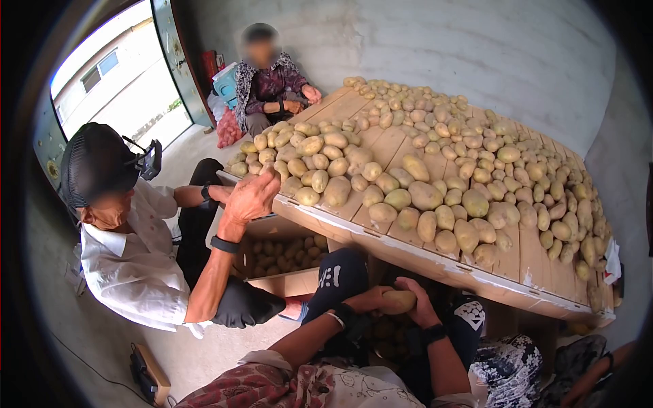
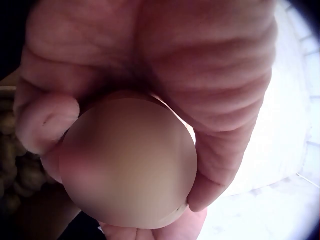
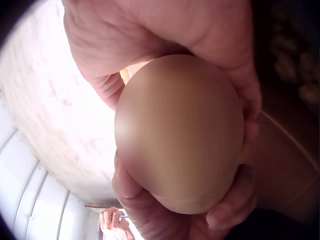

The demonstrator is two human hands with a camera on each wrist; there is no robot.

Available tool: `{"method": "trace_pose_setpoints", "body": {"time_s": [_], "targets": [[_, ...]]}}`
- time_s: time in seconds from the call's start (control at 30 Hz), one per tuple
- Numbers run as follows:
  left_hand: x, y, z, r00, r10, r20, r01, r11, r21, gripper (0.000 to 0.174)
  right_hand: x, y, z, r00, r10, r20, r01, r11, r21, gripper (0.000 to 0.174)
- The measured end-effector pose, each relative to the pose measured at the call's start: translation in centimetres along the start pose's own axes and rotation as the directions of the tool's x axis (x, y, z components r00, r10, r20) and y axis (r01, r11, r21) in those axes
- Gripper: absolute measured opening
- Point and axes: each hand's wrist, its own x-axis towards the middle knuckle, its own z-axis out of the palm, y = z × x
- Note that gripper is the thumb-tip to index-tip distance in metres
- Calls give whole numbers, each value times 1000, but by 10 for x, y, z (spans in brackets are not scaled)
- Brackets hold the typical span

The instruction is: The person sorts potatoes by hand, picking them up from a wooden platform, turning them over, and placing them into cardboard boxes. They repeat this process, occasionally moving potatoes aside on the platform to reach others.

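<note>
Between my two hands is a single potato (image 1: 398,302), held above my lap and below the near table edge. My left hand (image 1: 368,299) grips one end of it, and in the left wrist view its thumb and fingers curl round the potato (image 2: 131,165), which is blurred there. My right hand (image 1: 423,303) holds the other end; the right wrist view shows fingers of both hands wrapped about the potato (image 3: 180,130). Under my hands, in shadow, more potatoes (image 1: 384,332) lie low between my knees.
A cardboard-topped table (image 1: 326,228) bears heaped potatoes (image 1: 476,197). Left of me sits a person in a white shirt (image 1: 136,265), one hand (image 1: 253,196) near the table corner. A cardboard box (image 1: 289,282) of potatoes stands below. Another person (image 1: 272,88) sits at the far end.
</note>
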Motion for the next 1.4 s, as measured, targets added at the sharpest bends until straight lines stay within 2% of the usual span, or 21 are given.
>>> {"method": "trace_pose_setpoints", "body": {"time_s": [0.87,0.93,1.4], "targets": [[2,-2,2,999,37,10,-37,999,-9,57,4,6,-7,1000,-11,-8,11,999,-34,38],[0,1,2,999,-11,45,10,1000,21,56,3,5,-6,1000,-23,-9,22,998,-61,38],[6,-8,2,999,-12,34,12,1000,-9,57,3,6,-6,999,-20,-29,18,998,-67,40]]}}
